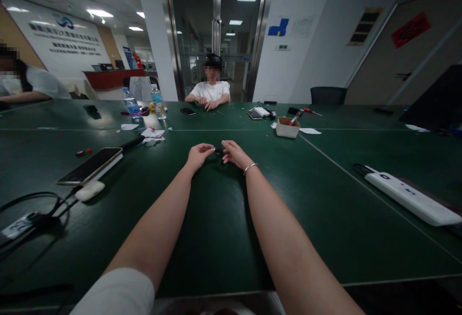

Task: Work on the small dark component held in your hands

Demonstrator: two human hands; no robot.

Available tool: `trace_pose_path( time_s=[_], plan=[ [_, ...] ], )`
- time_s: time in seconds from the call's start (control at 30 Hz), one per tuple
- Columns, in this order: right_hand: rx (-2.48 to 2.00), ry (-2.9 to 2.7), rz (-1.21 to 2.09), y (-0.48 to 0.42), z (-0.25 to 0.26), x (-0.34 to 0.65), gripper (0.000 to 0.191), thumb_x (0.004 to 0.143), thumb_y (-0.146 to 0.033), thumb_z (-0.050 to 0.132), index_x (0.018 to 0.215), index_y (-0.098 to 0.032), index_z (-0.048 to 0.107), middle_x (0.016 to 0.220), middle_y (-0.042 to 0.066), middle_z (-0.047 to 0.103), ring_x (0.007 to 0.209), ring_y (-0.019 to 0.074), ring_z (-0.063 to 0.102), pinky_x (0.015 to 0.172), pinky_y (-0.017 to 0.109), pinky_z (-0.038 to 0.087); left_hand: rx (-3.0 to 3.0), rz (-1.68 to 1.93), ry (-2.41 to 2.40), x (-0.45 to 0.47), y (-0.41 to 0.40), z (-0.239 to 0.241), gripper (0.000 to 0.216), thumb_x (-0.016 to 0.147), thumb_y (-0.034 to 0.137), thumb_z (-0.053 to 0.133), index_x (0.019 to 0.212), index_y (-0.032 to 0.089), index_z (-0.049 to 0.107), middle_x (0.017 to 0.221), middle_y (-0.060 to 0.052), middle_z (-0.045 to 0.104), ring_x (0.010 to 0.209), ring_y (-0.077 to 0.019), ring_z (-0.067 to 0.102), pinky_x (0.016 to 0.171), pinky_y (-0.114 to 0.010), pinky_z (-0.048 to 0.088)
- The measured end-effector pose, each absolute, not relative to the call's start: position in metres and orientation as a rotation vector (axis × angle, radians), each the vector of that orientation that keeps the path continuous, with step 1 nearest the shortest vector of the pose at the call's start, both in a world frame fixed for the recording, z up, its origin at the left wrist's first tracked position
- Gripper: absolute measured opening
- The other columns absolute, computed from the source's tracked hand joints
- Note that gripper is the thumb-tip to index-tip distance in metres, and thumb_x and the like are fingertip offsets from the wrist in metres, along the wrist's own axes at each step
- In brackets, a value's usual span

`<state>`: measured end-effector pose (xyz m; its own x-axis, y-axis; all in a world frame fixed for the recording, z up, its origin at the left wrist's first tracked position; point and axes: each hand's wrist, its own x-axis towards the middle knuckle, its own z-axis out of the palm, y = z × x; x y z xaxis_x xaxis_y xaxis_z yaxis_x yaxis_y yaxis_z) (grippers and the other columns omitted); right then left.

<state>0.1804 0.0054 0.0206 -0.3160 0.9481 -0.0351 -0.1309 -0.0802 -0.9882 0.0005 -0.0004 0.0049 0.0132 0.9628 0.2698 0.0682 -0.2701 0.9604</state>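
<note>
Between my two hands, just over the green table, is a small dark object (pixel 218 150) with a shiny silvery end; it is too small to name its kind. My left hand (pixel 199 155) pinches the silvery end between thumb and fingers. On the dark end, my right hand (pixel 234 154) closes its thumb and forefinger, the other fingers loosely curled. That wrist wears a silver bangle (pixel 250 168). Part of the object is hidden by my fingers. Both forearms stretch forward across the table (pixel 220 218).
At left lie a phone (pixel 92 166), a white earphone case (pixel 90 191) and black cables (pixel 54 204). Two bottles (pixel 158 100) stand farther back. A small box (pixel 287 129) holds tools. A white power strip (pixel 411 197) lies right. Another person (pixel 212 91) sits opposite.
</note>
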Motion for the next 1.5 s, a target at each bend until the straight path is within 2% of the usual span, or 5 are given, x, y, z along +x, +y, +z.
trace_pose_path(
  time_s=[0.2, 0.37, 0.5, 0.63, 1.5],
  plan=[
    [-0.881, -1.315, 1.468, 0.0042, 0.0207, 0.1817, 0.063, 0.07, -0.01, 0.069, 0.121, -0.032, 0.039, 0.099, -0.002, 0.06, 0.046, 0.0034, 0.055, 0.042, 0.017, 0.052, 1.453, 1.394, 1.128, 0.0005, 0.0, 0.0049, 0.035, 0.058, 0.035, 0.079, 0.086, 0.016, 0.07, 0.089, -0.008, 0.072, 0.088, -0.022, 0.066, 0.089, -0.041, 0.049],
    [-0.978, -1.318, 1.528, 0.0029, 0.0227, 0.1804, 0.027, 0.086, -0.025, 0.057, 0.111, -0.021, 0.047, 0.084, 0.002, 0.064, 0.037, 0.0041, 0.049, 0.038, 0.019, 0.049, 1.448, 1.395, 1.119, 0.0002, 0.0009, 0.0038, 0.033, 0.059, 0.033, 0.077, 0.086, 0.015, 0.07, 0.087, -0.008, 0.072, 0.086, -0.0211, 0.066, 0.089, -0.04, 0.048],
    [-0.892, -1.294, 1.494, 0.003, 0.0226, 0.1808, 0.053, 0.075, -0.011, 0.065, 0.119, -0.029, 0.042, 0.093, -0.002, 0.061, 0.045, 0.0035, 0.055, 0.046, 0.02, 0.055, 1.441, 1.415, 1.125, 0.0, 0.0011, 0.0031, 0.032, 0.06, 0.032, 0.077, 0.086, 0.015, 0.07, 0.087, -0.008, 0.072, 0.086, -0.021, 0.066, 0.089, -0.04, 0.049],
    [-0.969, -1.285, 1.539, 0.0042, 0.0212, 0.1811, 0.029, 0.082, -0.02, 0.06, 0.108, -0.02, 0.048, 0.082, 0.001, 0.062, 0.043, 0.0047, 0.054, 0.045, 0.02, 0.055, 1.443, 1.411, 1.121, 0.0005, 0.001, 0.0034, 0.031, 0.06, 0.032, 0.077, 0.085, 0.016, 0.07, 0.086, -0.008, 0.072, 0.086, -0.021, 0.066, 0.088, -0.04, 0.049],
    [-0.944, -1.317, 1.531, 0.0056, 0.0195, 0.1793, 0.02, 0.083, -0.013, 0.061, 0.1, -0.017, 0.052, 0.074, 0.0, 0.065, 0.038, 0.0041, 0.05, 0.045, 0.023, 0.056, 1.441, 1.45, 1.133, 0.0005, 0.0005, 0.0044, 0.032, 0.061, 0.034, 0.076, 0.086, 0.016, 0.07, 0.087, -0.008, 0.071, 0.086, -0.0209, 0.066, 0.086, -0.039, 0.05]
  ],
)
